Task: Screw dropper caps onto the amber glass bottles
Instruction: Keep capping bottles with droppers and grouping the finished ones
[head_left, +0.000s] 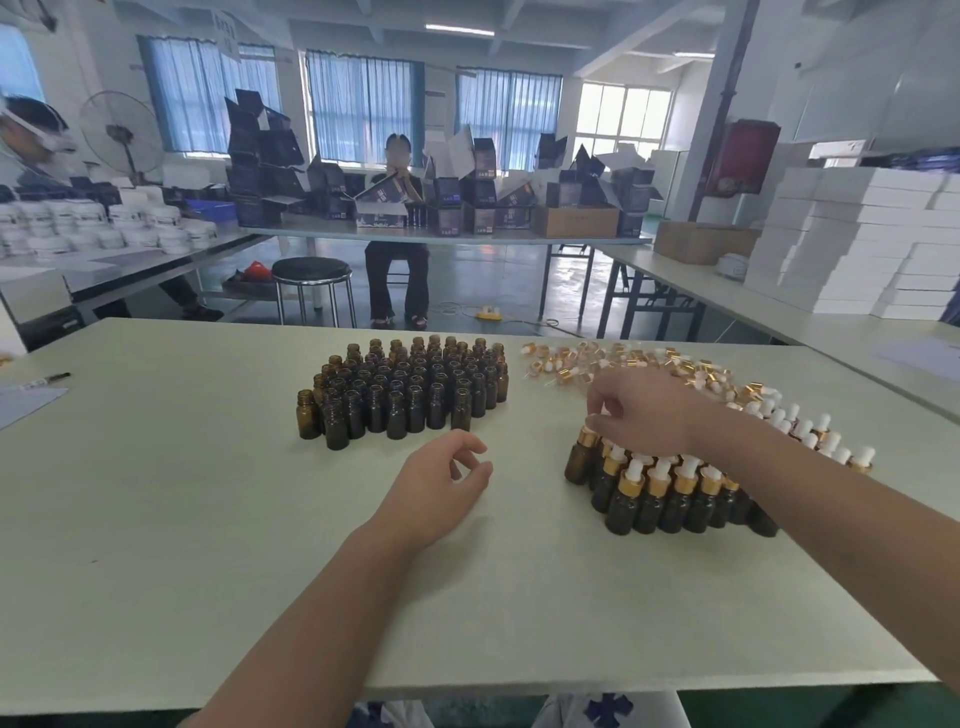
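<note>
A cluster of several uncapped amber bottles (405, 389) stands upright at the table's middle. To the right stands a group of capped bottles (670, 493) with gold collars and white bulbs. Loose dropper caps (613, 361) lie in a pile behind them. My right hand (639, 415) is over the capped group, its fingertips pinching the top of the leftmost capped bottle (582, 452). My left hand (441, 483) hovers just above the table between the two groups, fingers loosely curled, holding nothing.
The pale table (208, 519) has a pen (44, 382) and paper (26, 402) at its far left edge. Beyond stand a black stool (311, 273), a seated person (397, 228) at a table of dark boxes, and white boxes (857, 244) stacked at right.
</note>
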